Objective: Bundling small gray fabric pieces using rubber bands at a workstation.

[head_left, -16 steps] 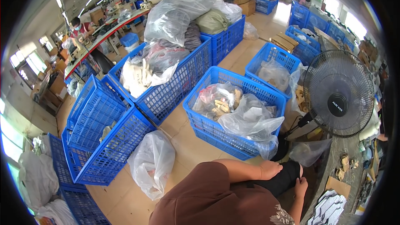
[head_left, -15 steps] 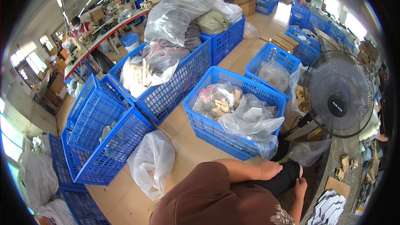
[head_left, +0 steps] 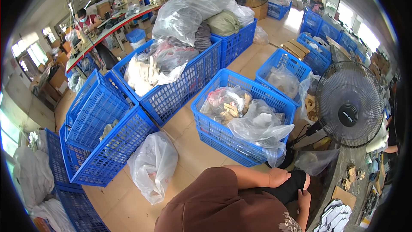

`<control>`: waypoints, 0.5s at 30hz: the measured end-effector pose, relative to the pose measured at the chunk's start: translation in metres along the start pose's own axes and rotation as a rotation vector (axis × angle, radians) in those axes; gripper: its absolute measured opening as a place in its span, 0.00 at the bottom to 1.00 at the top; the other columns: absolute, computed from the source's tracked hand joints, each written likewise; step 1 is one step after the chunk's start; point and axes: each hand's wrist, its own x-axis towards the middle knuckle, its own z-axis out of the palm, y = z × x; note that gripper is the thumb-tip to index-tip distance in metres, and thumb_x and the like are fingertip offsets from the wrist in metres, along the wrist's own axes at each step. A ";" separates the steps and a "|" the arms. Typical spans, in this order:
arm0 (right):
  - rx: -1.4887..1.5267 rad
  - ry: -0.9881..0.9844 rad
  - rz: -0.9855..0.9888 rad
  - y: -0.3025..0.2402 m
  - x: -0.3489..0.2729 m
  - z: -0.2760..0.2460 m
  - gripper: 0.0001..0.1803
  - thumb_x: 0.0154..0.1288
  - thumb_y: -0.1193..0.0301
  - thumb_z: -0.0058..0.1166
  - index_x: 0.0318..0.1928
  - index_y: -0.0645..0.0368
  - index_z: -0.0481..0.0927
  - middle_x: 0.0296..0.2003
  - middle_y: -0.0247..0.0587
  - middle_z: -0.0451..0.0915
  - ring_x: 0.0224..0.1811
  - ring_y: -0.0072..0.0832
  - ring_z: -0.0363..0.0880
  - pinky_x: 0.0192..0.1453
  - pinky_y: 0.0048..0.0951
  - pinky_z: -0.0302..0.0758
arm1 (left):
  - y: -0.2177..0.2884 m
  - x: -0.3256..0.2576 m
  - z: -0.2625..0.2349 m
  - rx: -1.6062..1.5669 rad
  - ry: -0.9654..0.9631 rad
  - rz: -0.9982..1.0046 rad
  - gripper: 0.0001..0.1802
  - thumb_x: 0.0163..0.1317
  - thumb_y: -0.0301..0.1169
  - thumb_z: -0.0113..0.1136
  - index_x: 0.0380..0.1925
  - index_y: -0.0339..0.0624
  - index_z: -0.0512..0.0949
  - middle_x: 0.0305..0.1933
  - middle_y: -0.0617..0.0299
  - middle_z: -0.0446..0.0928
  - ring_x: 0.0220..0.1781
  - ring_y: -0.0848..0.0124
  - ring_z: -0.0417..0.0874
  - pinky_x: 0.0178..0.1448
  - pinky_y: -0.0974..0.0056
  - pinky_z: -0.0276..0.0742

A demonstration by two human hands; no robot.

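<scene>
My left hand (head_left: 279,177) rests with curled fingers on the black shorts (head_left: 288,189) over my thigh. Whether it grips anything is hidden. Close to the bare knee, my right hand (head_left: 304,199) has its fingers closed at the hem of the shorts. Just beyond my legs is a blue plastic crate (head_left: 227,139) with clear bags and small tan pieces (head_left: 230,111) in it. Beside my right hand, on a grey worktop (head_left: 341,176), lie several white-and-grey cut sheets (head_left: 334,216) and a brown cardboard piece (head_left: 344,196).
A black standing fan (head_left: 349,103) rises at the right. A white plastic bag (head_left: 153,165) sits on the floor at left, beside tilted blue crates (head_left: 113,146). Farther back stands a large crate (head_left: 184,83) piled with bags. A person (head_left: 86,23) works at a red-edged table (head_left: 112,36).
My view has shifted slightly, so the fan appears a little lower. Both hands stay at the shorts with almost no movement. The person at the far table has shifted posture.
</scene>
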 end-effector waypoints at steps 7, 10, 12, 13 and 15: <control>0.008 -0.009 0.055 -0.021 -0.008 -0.007 0.18 0.58 0.66 0.55 0.23 0.71 0.71 0.20 0.60 0.70 0.24 0.50 0.72 0.30 0.42 0.65 | -0.002 0.000 0.001 -0.002 0.001 0.010 0.08 0.58 0.32 0.48 0.27 0.40 0.72 0.27 0.51 0.76 0.32 0.51 0.79 0.34 0.50 0.73; -0.009 0.023 -0.011 -0.006 -0.008 -0.003 0.18 0.56 0.66 0.56 0.23 0.71 0.70 0.20 0.60 0.71 0.24 0.51 0.72 0.30 0.42 0.66 | 0.001 0.001 0.000 -0.015 0.004 0.032 0.08 0.59 0.33 0.48 0.27 0.41 0.71 0.26 0.51 0.75 0.31 0.52 0.78 0.34 0.51 0.72; -0.027 0.036 -0.026 -0.002 -0.006 0.000 0.18 0.55 0.66 0.57 0.23 0.71 0.70 0.20 0.60 0.71 0.24 0.51 0.72 0.30 0.42 0.66 | -0.001 0.000 -0.001 -0.010 -0.014 0.035 0.07 0.60 0.33 0.49 0.27 0.42 0.71 0.26 0.52 0.74 0.31 0.52 0.77 0.33 0.51 0.71; -0.047 0.035 -0.043 0.000 -0.005 0.001 0.17 0.54 0.67 0.58 0.23 0.71 0.70 0.20 0.60 0.71 0.24 0.50 0.73 0.29 0.42 0.66 | -0.003 0.000 -0.001 -0.005 -0.037 0.020 0.08 0.60 0.33 0.49 0.27 0.42 0.71 0.26 0.52 0.74 0.31 0.52 0.77 0.33 0.51 0.72; -0.028 0.049 -0.058 0.013 0.000 0.000 0.17 0.53 0.67 0.58 0.24 0.71 0.70 0.21 0.59 0.71 0.25 0.50 0.73 0.30 0.41 0.66 | -0.002 -0.001 0.000 -0.023 -0.046 0.007 0.08 0.60 0.33 0.48 0.27 0.42 0.71 0.27 0.52 0.74 0.31 0.53 0.78 0.34 0.51 0.72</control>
